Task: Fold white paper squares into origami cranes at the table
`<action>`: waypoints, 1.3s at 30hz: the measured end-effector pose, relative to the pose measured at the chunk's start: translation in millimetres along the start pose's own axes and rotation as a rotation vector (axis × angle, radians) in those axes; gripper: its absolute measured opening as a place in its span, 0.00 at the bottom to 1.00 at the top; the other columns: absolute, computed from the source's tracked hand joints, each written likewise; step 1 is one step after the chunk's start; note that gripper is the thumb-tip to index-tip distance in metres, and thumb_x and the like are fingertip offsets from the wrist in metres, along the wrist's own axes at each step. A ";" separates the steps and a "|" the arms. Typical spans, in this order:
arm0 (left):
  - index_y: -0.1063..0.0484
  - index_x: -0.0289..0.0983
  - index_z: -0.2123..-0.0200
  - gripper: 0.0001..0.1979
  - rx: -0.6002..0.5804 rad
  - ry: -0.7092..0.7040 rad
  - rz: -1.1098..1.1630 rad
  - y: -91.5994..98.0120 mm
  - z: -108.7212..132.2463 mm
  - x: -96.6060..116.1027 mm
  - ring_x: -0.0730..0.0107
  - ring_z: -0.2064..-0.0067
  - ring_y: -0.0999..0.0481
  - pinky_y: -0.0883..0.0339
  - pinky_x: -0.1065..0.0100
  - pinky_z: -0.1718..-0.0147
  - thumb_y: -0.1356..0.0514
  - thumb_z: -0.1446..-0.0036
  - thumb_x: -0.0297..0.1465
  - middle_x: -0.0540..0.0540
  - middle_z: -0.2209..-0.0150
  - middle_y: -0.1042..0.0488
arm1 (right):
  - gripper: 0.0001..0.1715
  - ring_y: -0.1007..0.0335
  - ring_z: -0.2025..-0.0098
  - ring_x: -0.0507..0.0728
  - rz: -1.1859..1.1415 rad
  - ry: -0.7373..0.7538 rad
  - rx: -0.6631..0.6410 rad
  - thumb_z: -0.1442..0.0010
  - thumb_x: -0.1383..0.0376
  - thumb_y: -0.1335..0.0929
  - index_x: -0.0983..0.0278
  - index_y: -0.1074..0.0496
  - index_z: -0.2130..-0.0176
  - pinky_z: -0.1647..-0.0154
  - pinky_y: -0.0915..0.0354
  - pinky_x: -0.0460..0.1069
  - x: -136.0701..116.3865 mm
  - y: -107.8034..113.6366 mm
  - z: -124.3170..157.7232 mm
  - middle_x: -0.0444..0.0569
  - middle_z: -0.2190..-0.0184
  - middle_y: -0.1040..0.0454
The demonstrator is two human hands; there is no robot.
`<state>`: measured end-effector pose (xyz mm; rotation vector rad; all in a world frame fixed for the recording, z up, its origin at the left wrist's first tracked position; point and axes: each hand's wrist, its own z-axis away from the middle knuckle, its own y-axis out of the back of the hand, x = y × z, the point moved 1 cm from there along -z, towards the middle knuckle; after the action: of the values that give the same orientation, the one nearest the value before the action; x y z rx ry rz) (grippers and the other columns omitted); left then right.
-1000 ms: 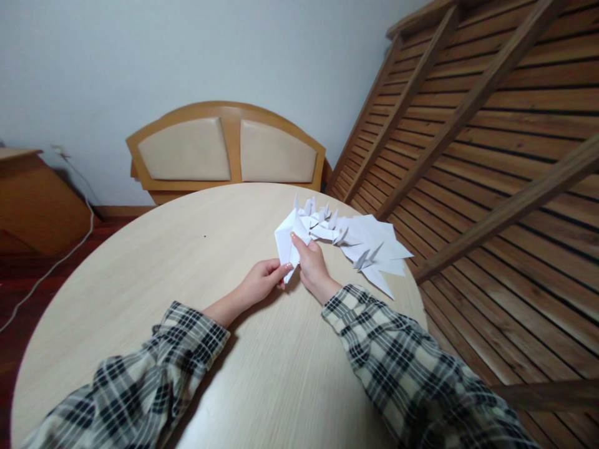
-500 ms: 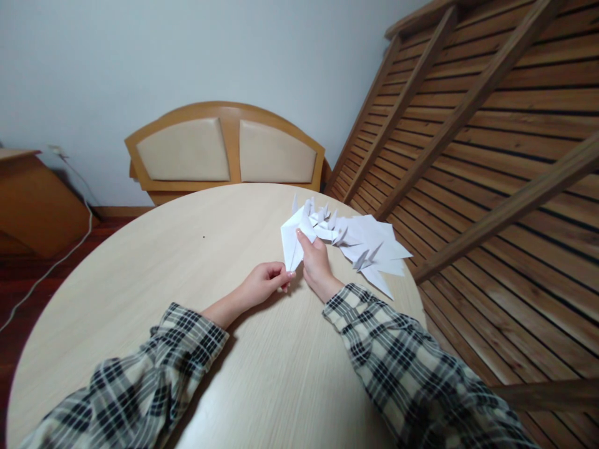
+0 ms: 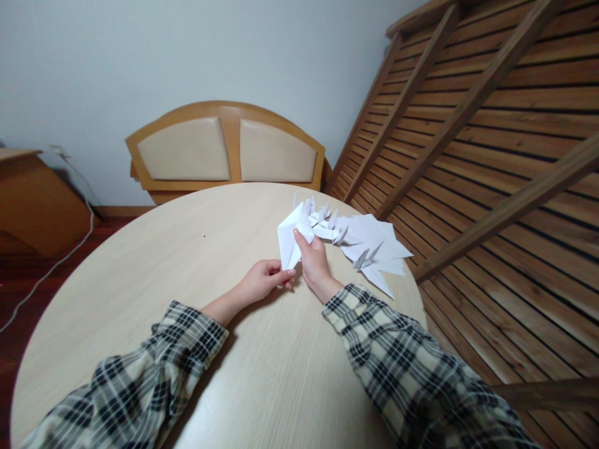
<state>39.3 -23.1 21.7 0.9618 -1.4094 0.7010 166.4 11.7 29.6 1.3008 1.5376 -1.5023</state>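
A folded piece of white paper [image 3: 288, 240] with pointed corners is held up over the table between both hands. My right hand [image 3: 317, 267] is closed on its right side, the thumb lying across the front face. At the lower tip, my left hand [image 3: 268, 279] pinches the paper between thumb and fingers. Several small folded paper cranes [image 3: 322, 215] stand just behind it, partly covered by the paper and my right hand. The fingers behind the paper are hidden.
White paper sheets [image 3: 377, 240] lie overlapping at the right of the round table [image 3: 140, 274], with another paper crane [image 3: 367, 259] on them. A slatted wooden frame [image 3: 491, 187] leans along the right. Behind the table stands a padded headboard [image 3: 224, 149].
The folded paper has shifted slightly left and turned a little in my hands. My left thumb now covers more of its lower tip. Cranes and sheets stay where they were.
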 end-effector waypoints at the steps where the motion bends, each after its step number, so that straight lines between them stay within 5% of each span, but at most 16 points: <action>1: 0.27 0.34 0.74 0.13 -0.005 0.004 0.016 -0.1 0.0 -0.5 0.72 0.75 0.30 0.38 0.69 0.73 0.39 0.46 0.39 0.45 0.76 0.26 | 0.21 0.30 0.66 0.55 -0.005 -0.005 -0.006 0.50 0.53 0.29 0.64 0.28 0.61 0.68 0.36 0.48 -0.4 -0.2 0.4 0.50 0.65 0.24; 6: 0.28 0.34 0.74 0.12 0.023 -0.007 0.071 0.6 -0.6 -2.5 0.72 0.75 0.30 0.38 0.69 0.72 0.38 0.47 0.38 0.46 0.77 0.27 | 0.21 0.39 0.78 0.49 -0.008 -0.025 -0.055 0.50 0.50 0.29 0.63 0.31 0.66 0.78 0.45 0.45 -2.1 1.2 0.0 0.43 0.76 0.30; 10: 0.28 0.34 0.72 0.12 0.138 -0.003 0.113 4.3 -2.4 -4.0 0.74 0.78 0.34 0.41 0.70 0.76 0.38 0.48 0.38 0.49 0.79 0.29 | 0.26 0.46 0.83 0.47 0.169 -0.071 -0.242 0.47 0.43 0.32 0.62 0.36 0.74 0.82 0.52 0.45 -1.5 7.6 2.3 0.39 0.83 0.37; 15: 0.29 0.35 0.74 0.12 0.228 0.000 0.136 8.1 -4.2 -6.0 0.74 0.77 0.35 0.42 0.70 0.76 0.38 0.49 0.38 0.48 0.78 0.29 | 0.24 0.46 0.80 0.49 0.436 0.089 -0.439 0.42 0.47 0.34 0.63 0.36 0.77 0.79 0.49 0.46 -1.2 12.8 6.2 0.40 0.83 0.40; 21: 0.29 0.34 0.74 0.12 0.229 0.039 0.124 8.0 -3.9 -6.0 0.75 0.78 0.35 0.43 0.71 0.76 0.37 0.49 0.38 0.48 0.79 0.29 | 0.21 0.42 0.74 0.51 0.607 0.300 -0.394 0.40 0.54 0.35 0.63 0.37 0.78 0.73 0.45 0.47 0.9 11.6 4.4 0.43 0.79 0.37; 28: 0.29 0.34 0.74 0.13 0.178 0.024 0.100 6.7 -3.2 -6.2 0.75 0.78 0.36 0.44 0.70 0.75 0.38 0.49 0.39 0.49 0.80 0.30 | 0.24 0.47 0.81 0.49 0.429 0.078 -0.384 0.42 0.46 0.35 0.63 0.37 0.75 0.80 0.49 0.45 -4.5 16.3 3.1 0.39 0.84 0.41; 32: 0.29 0.34 0.75 0.12 0.146 0.036 0.082 4.9 -2.9 -5.8 0.75 0.78 0.37 0.46 0.70 0.76 0.38 0.49 0.38 0.49 0.80 0.30 | 0.28 0.48 0.83 0.48 0.407 0.117 -0.256 0.43 0.44 0.35 0.63 0.38 0.78 0.81 0.51 0.45 -5.5 20.9 -2.9 0.38 0.86 0.43; 39: 0.30 0.34 0.76 0.12 0.121 0.038 0.047 4.0 -1.5 0.0 0.75 0.78 0.36 0.46 0.70 0.75 0.38 0.49 0.37 0.49 0.80 0.30 | 0.28 0.47 0.83 0.48 0.373 0.152 -0.247 0.43 0.44 0.34 0.63 0.39 0.79 0.81 0.50 0.45 -4.1 21.2 -2.7 0.38 0.85 0.42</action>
<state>36.6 -19.9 22.4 1.0067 -1.3724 0.8434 187.8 10.6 26.2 1.4804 1.4218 -0.9697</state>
